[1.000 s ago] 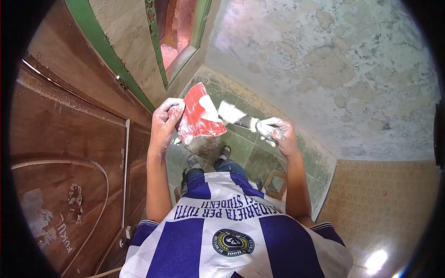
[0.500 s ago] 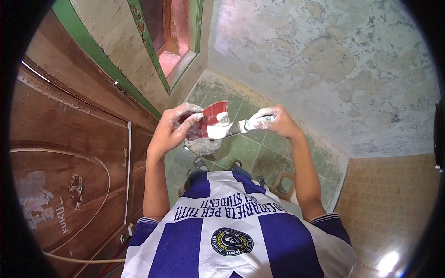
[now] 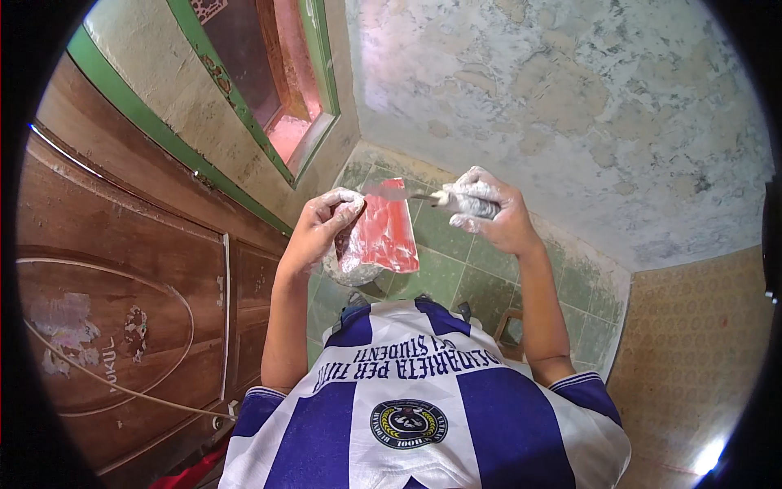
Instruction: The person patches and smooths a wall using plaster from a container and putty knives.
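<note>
My left hand (image 3: 326,224), whitened with powdery paste, pinches the left side of a red flat plastic spreader (image 3: 391,236) smeared with white. My right hand (image 3: 497,210), also coated in white, is wrapped round the handle of a putty knife (image 3: 387,191). The knife's blade lies across the far end of the spreader, apparently touching it. Below my left hand a round grey, paste-crusted container (image 3: 350,270) shows in part, largely covered by the hand and the spreader.
A brown wooden door (image 3: 122,310) stands on my left, with a thin cable (image 3: 134,388) in front of it. Beyond it is a green window frame (image 3: 236,90). The patchy plastered wall (image 3: 562,122) rises ahead and right, over green floor tiles (image 3: 444,273). A small wooden frame (image 3: 511,330) lies near my right forearm.
The white lump on the putty knife is gone from sight, and its blade has moved to the spreader's far end. The spreader is turned flatter, showing more of its smeared red face.
</note>
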`<state>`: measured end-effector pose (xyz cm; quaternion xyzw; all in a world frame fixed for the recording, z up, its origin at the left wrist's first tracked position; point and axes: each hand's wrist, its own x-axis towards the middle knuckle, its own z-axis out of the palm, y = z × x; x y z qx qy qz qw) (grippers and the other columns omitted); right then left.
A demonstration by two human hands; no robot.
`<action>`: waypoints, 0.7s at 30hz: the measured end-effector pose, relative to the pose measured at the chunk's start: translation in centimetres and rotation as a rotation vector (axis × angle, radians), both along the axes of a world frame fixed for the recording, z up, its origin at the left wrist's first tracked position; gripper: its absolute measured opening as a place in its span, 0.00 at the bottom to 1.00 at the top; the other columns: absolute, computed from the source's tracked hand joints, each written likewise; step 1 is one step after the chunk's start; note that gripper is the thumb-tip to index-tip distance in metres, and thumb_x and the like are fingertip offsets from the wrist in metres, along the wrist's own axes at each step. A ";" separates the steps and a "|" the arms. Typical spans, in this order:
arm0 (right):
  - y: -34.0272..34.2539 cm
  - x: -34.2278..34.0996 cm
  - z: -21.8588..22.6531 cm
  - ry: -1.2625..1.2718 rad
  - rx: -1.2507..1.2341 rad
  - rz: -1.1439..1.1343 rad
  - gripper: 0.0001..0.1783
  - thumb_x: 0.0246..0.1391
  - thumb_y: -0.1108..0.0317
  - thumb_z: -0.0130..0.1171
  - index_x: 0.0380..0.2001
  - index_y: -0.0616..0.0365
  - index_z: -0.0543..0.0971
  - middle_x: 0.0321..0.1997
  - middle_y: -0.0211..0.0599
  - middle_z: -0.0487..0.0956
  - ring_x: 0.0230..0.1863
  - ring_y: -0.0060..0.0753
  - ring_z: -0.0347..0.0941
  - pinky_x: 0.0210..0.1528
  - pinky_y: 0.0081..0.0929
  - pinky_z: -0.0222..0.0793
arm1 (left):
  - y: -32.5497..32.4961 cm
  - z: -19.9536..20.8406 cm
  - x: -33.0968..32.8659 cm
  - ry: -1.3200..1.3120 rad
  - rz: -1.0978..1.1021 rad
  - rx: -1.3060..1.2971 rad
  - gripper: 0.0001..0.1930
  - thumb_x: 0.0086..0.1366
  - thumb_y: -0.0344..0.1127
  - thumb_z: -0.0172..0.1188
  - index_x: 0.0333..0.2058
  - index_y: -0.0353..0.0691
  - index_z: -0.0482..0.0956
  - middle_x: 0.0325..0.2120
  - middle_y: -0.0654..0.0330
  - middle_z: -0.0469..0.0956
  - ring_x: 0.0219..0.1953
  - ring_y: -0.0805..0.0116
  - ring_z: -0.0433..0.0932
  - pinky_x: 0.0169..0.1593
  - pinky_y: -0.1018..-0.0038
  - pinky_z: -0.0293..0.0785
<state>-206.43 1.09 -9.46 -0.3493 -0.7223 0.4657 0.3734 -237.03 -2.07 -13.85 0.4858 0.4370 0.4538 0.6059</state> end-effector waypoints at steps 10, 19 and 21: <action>-1.9 3.9 -4.1 0.074 0.144 -0.103 0.17 0.37 0.89 0.61 0.35 0.64 0.78 0.40 0.32 0.70 0.39 0.27 0.72 0.42 0.23 0.70 | 0.7 0.5 4.2 -0.464 -0.094 -0.122 0.11 0.65 0.30 0.56 0.44 0.29 0.75 0.33 0.60 0.81 0.32 0.78 0.80 0.37 0.81 0.78; -1.2 8.9 -3.9 0.158 0.152 -0.253 0.19 0.36 0.90 0.62 0.35 0.63 0.75 0.39 0.31 0.70 0.39 0.24 0.72 0.40 0.22 0.71 | 1.1 0.5 5.6 -0.471 -0.024 -0.090 0.10 0.66 0.30 0.57 0.41 0.30 0.76 0.33 0.60 0.81 0.31 0.78 0.80 0.36 0.81 0.77; -1.3 7.5 -2.9 0.259 0.082 -0.267 0.19 0.37 0.90 0.63 0.35 0.63 0.75 0.39 0.30 0.70 0.39 0.24 0.72 0.41 0.22 0.71 | 1.3 0.1 6.6 -0.462 -0.043 -0.106 0.09 0.66 0.30 0.56 0.41 0.30 0.76 0.33 0.61 0.81 0.31 0.78 0.80 0.36 0.81 0.77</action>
